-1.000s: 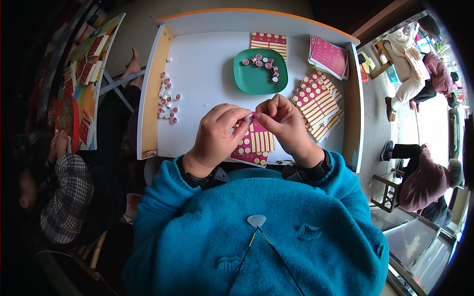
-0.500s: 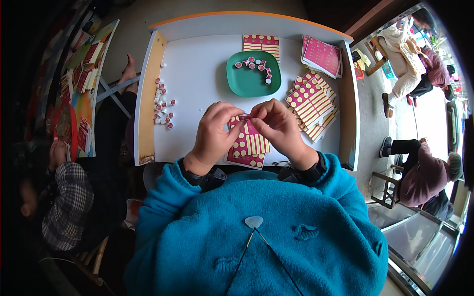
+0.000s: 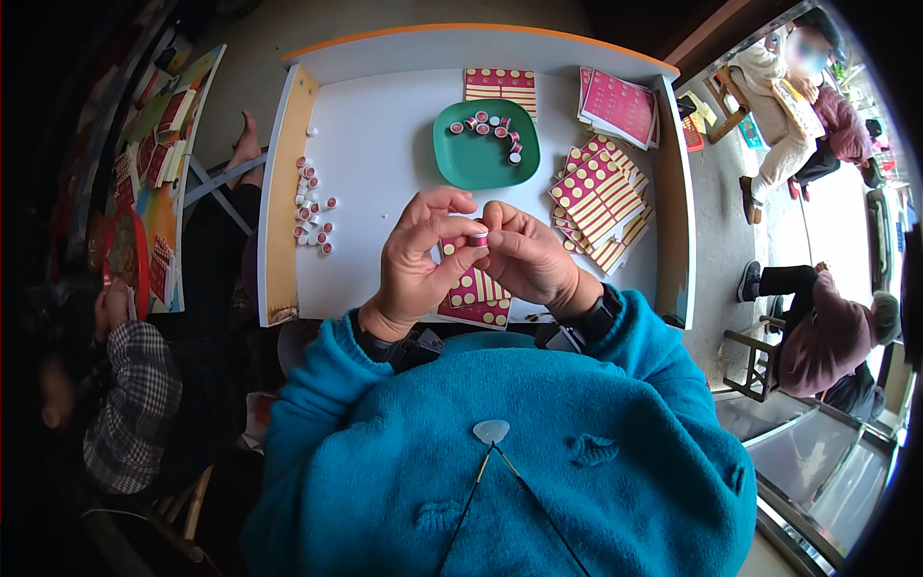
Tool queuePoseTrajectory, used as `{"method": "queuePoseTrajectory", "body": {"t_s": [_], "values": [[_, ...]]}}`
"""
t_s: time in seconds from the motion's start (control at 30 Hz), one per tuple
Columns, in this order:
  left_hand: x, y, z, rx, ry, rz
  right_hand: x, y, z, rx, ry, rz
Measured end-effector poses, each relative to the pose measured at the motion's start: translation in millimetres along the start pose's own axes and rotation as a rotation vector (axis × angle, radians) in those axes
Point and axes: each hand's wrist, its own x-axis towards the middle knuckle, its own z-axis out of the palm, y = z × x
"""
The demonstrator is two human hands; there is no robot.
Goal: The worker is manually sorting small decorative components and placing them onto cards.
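Green tray (image 3: 481,171), one: contains about ten capped cylinders (image 3: 514,148). Loose cylinders (image 3: 304,213), roughly fifteen, some overlapping, lie along the left wall of the white drawer-like worktop (image 3: 370,183). One small cylinder (image 3: 479,240), white with a pink band, is pinched between thumb and fingers of the left hand (image 3: 415,258). Right hand (image 3: 540,262): thumb and forefinger meet its side; whether they grip cannot be told. Label sheets: one beyond the tray (image 3: 500,85), one upper-right stack (image 3: 620,108), one fanned pile (image 3: 598,200), at least two below the hands (image 3: 481,313). Printing is too small to read.
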Motion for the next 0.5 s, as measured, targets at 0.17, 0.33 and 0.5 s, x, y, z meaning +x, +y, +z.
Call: {"method": "queuePoseTrajectory", "body": {"t_s": [0.17,0.33,0.5], "values": [[-7,-14,0,-0.328,-0.025,-0.103,3,4,-1,0.072,-0.12,0.044],[-6,-18,-8,-0.123,-0.069,-0.058,7,-7,9,-0.026,-0.06,0.072],[-9,-21,-33,0.096,0.11,-0.227,32,-40,-10,-0.863,0.178,-0.286]]}}
